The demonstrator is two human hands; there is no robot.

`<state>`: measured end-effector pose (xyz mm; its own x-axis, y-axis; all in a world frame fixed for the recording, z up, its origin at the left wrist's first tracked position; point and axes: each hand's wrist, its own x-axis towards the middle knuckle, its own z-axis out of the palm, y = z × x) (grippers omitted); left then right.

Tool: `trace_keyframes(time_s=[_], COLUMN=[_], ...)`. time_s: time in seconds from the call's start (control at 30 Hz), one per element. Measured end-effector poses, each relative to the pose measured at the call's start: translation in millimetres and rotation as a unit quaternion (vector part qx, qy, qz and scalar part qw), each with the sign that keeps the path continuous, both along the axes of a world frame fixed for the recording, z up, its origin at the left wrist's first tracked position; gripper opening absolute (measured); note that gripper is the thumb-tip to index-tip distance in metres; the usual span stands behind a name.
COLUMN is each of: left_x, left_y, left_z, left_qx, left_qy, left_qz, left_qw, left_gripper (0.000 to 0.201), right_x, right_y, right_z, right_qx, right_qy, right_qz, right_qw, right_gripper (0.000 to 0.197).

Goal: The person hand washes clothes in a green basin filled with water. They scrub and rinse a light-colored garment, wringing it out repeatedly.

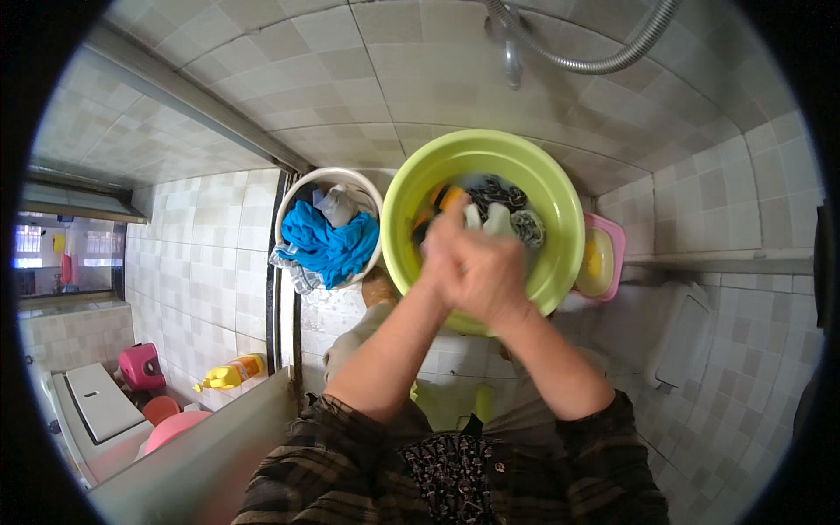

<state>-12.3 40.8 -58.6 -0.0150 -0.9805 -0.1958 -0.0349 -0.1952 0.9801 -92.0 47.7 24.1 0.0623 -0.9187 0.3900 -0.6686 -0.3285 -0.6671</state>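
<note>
A large yellow-green basin (pixel 569 201) stands in front of me with wet laundry lying in it. My left hand (pixel 446 243) and my right hand (pixel 492 273) are pressed together above its near half. Both look closed, smeared by motion, and whatever they grip is hidden between them. Just past the knuckles shows a whitish cloth (pixel 499 219); I cannot tell whether it is held. Around it in the basin are a black-and-white patterned cloth (pixel 497 189), a greyish patterned bunch (pixel 528 228) and an orange piece (pixel 448 198).
Left of the basin sits a white tub (pixel 372 188) heaped with blue clothing (pixel 332 241). A pink-rimmed container (pixel 615 249) stands to the right. A metal shower hose (pixel 604 65) hangs over the far wall. A yellow bottle (pixel 226 374) lies on the tiles at left.
</note>
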Motion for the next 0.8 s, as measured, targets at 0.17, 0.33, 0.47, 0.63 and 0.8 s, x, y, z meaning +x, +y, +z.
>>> trace_keyframes(time_s=[0.17, 0.33, 0.47, 0.63, 0.8], left_x=[-17.8, -11.8, -2.4, -22.3, 23.9], left_y=[-14.8, -5.7, -15.7, -6.9, -19.5], left_z=[50.9, 44.1, 21.0, 73.5, 4.2], left_qx=[0.302, 0.04, 0.014, 0.289, 0.133], left_qy=[0.222, -0.106, -0.206, 0.213, 0.066], left_qz=[0.092, -0.001, 0.074, 0.059, 0.032], left_qw=[0.923, 0.994, 0.976, 0.931, 0.988], left_gripper=[0.039, 0.039, 0.038, 0.047, 0.041], right_x=[-14.1, -7.9, 7.2, -28.2, 21.3], right_y=[-19.0, -7.5, 12.3, -30.4, 19.8], right_z=[-14.7, -3.1, -10.7, -24.0, 3.1], right_qx=[0.046, -0.002, -0.059, -0.024, -0.069], right_qy=[-0.032, -0.016, 0.031, 0.018, -0.012], right_qz=[-0.052, -0.027, 0.088, -0.09, 0.116], right_qw=[0.997, 0.999, 0.994, 0.996, 0.991], right_gripper=[0.042, 0.032, 0.029, 0.04, 0.03])
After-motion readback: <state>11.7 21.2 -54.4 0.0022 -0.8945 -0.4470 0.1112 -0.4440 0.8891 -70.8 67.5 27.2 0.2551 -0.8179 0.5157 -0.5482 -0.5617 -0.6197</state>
